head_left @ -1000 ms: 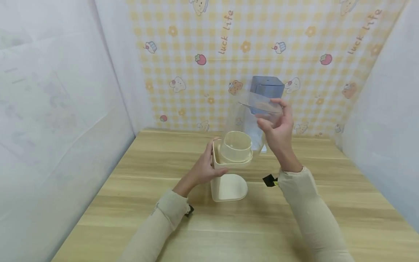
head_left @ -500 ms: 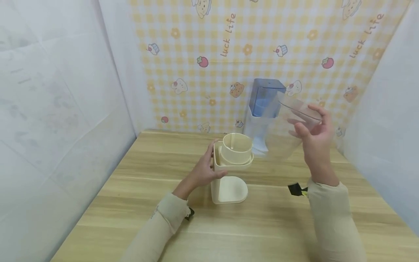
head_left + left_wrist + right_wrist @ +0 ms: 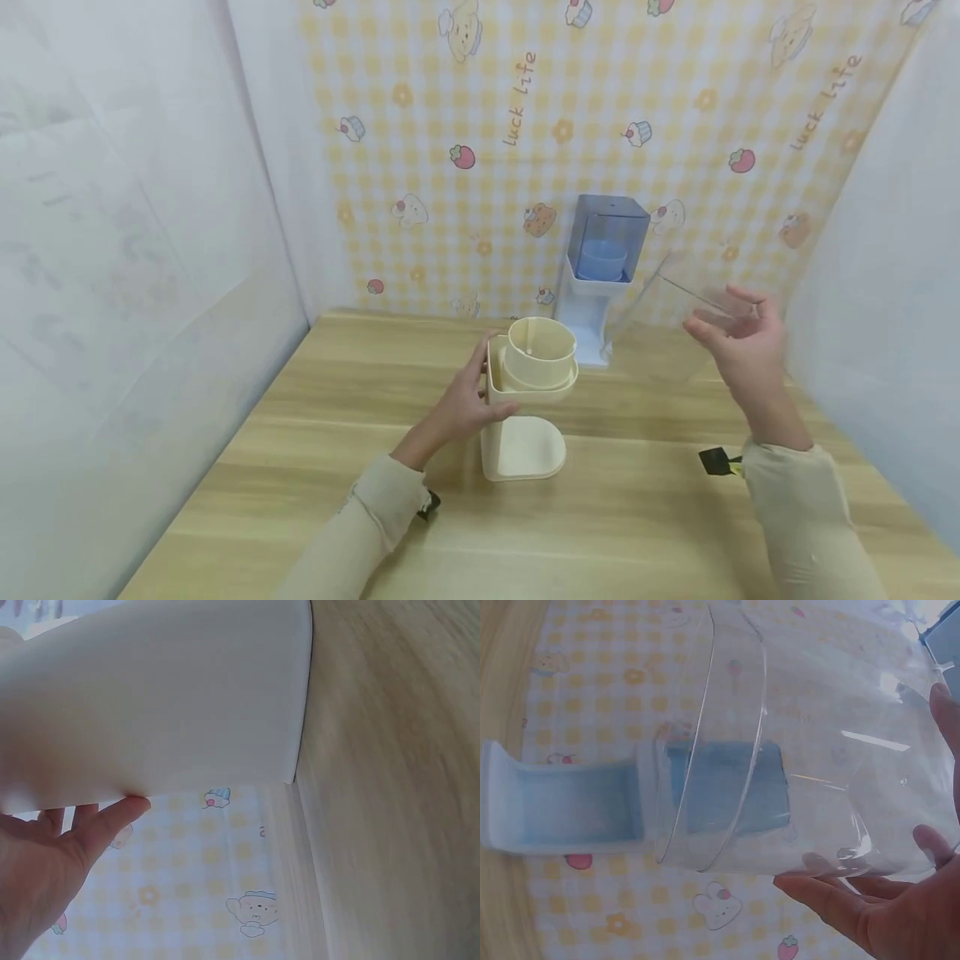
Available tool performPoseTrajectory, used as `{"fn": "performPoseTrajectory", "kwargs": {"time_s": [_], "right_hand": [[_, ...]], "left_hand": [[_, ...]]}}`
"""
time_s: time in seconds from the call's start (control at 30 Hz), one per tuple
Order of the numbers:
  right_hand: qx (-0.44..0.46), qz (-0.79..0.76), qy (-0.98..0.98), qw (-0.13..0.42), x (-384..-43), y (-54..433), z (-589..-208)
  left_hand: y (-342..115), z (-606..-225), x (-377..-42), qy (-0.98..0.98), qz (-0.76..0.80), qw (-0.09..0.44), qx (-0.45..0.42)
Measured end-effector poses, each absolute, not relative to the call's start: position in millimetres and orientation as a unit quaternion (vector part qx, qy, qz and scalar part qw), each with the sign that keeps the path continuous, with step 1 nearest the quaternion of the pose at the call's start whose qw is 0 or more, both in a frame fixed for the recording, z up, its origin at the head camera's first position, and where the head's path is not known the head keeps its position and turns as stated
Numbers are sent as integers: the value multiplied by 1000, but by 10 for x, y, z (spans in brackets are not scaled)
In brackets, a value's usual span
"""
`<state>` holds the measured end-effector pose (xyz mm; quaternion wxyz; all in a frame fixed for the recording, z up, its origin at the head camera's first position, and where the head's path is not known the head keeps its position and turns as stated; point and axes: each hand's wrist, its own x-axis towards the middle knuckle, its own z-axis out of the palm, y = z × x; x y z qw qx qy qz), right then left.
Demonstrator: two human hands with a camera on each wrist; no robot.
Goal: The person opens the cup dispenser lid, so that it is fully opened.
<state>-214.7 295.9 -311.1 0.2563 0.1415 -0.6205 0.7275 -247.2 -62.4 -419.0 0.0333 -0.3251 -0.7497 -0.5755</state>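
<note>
A cream dispenser stand (image 3: 522, 450) with a round collar (image 3: 542, 352) in its open top stands upright on the table. My left hand (image 3: 468, 400) grips its upper body from the left side, thumb toward the front; in the left wrist view the fingers (image 3: 112, 817) lie along the edge of its smooth wall. My right hand (image 3: 750, 354) holds a clear plastic cover (image 3: 817, 750) in the air to the right of the stand. In the right wrist view, thumb and fingers curl round the cover's end, and its open rim faces the other way.
A white dispenser (image 3: 583, 321) with a blue see-through top (image 3: 609, 237) stands at the back of the wooden table (image 3: 360, 533). Behind it hangs a yellow checked cloth (image 3: 420, 167). White sheets (image 3: 135, 250) close off both sides.
My right hand has carried the clear cover away from over the cream stand, to the right and lower. My left hand keeps its hold on the stand, which stays in place.
</note>
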Motion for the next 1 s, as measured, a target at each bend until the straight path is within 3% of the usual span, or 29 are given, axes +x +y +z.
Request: {"fn": "performPoseTrajectory", "kwargs": {"time_s": [0.57, 1.0], "right_hand": [[-22, 551, -804, 222, -2553, 3302, -3598], [-62, 490, -842, 219, -2933, 3424, -3869]], "left_hand": [[-600, -4189, -2482, -754, -577, 30, -311], [-603, -4220, -2496, -745, -584, 35, -320]]}}
